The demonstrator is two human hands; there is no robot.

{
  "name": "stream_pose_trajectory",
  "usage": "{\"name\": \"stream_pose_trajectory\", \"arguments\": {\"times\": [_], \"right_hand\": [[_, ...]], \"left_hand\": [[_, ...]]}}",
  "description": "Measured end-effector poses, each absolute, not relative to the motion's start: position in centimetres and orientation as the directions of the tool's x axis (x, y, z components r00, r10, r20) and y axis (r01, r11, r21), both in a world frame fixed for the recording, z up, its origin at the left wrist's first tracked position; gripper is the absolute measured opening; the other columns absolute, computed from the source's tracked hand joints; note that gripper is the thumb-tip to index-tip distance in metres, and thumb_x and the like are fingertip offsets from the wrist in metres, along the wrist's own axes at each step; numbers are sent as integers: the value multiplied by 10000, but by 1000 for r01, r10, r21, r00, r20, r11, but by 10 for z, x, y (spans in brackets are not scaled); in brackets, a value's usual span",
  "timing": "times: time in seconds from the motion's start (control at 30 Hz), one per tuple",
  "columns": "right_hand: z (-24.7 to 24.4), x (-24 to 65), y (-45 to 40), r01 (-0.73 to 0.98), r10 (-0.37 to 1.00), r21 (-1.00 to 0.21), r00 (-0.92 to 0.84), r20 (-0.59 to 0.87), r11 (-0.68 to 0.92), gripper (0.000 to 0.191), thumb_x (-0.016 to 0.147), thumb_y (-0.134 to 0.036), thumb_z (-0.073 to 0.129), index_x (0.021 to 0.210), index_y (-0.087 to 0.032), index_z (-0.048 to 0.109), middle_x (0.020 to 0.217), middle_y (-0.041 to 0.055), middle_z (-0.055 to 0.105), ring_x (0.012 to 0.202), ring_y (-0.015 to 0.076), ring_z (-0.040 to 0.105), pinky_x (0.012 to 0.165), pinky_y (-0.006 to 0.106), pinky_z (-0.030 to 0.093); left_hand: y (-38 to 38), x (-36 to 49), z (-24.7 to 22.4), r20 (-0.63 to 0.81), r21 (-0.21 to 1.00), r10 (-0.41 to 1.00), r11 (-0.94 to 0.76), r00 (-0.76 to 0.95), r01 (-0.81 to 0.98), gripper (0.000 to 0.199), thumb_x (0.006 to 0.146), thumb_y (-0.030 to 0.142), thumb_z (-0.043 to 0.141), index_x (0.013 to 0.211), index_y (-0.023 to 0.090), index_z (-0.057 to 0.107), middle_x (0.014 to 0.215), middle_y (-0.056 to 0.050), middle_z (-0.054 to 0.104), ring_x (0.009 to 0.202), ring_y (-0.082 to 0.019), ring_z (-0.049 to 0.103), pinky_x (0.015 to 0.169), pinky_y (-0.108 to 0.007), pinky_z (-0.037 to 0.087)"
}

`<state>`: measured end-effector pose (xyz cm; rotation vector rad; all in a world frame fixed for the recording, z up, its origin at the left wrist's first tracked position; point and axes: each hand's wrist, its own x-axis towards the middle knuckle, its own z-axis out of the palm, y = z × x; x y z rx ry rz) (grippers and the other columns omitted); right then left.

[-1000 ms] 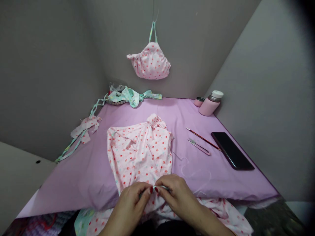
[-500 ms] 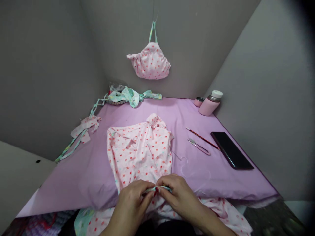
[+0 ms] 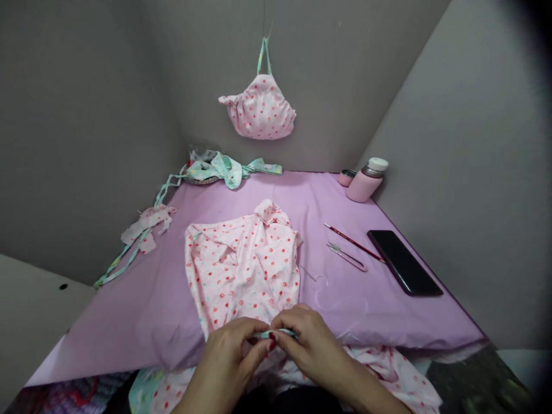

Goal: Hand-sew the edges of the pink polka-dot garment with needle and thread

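Note:
Near the table's front edge, my left hand [image 3: 235,351] and my right hand [image 3: 304,339] meet, thumbs almost touching. Both pinch a narrow light-green fabric strip [image 3: 284,332] between thumb and fingers; most of it is hidden by the fingers. Pink fabric with red dots [image 3: 245,270] lies just beyond the hands, bunched at its top. More dotted fabric [image 3: 397,371] hangs over the lap below. A needle [image 3: 308,273] with pale thread rests right of the fabric.
Snips [image 3: 347,257], a red pencil [image 3: 353,243] and a black phone [image 3: 404,263] lie at the right. Behind them stands a pink bottle [image 3: 365,183]. Green fabric [image 3: 230,171] lies at the back left; a dotted pouch [image 3: 263,112] hangs above the purple cloth [image 3: 146,310].
The view has shifted slightly. Both hands keep their pinch on the strip, with only a small change of the fingers.

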<state>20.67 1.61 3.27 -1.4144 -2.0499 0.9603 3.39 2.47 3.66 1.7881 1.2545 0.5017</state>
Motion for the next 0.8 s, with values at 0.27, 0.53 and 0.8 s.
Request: {"name": "stream_pose_trajectory", "arguments": {"times": [0.27, 0.53, 0.8], "right_hand": [[27, 208, 13, 558, 931, -795, -365, 20, 236, 116, 823, -144, 555, 766, -178, 650, 709, -14, 645, 703, 125, 542, 692, 239, 338], [31, 211, 10, 561, 914, -750, -380, 142, 350, 199, 811, -180, 591, 1009, -198, 595, 862, 23, 633, 816, 165, 536, 773, 294, 332], [29, 210, 8, 561, 855, -654, -416, 308, 508, 146, 882, -144, 471, 824, -174, 602, 701, -3, 594, 690, 127, 524, 803, 313, 289]], "left_hand": [[24, 32, 30, -18, 776, 895, -269, 446, 571, 151, 805, 154, 555, 751, 192, 691, 692, 1, 712, 619, -141, 655, 567, -198, 473], [17, 30, 25, 388, 462, 748, -664, 539, 588, 330, 936, 228, 306, 776, 167, 588, 642, -32, 648, 554, -173, 629, 495, -282, 516], [17, 30, 28, 483, 389, 686, -725, 545, 568, 257, 944, 222, 321, 879, 175, 565, 694, -26, 669, 609, -160, 648, 536, -268, 532]]}}
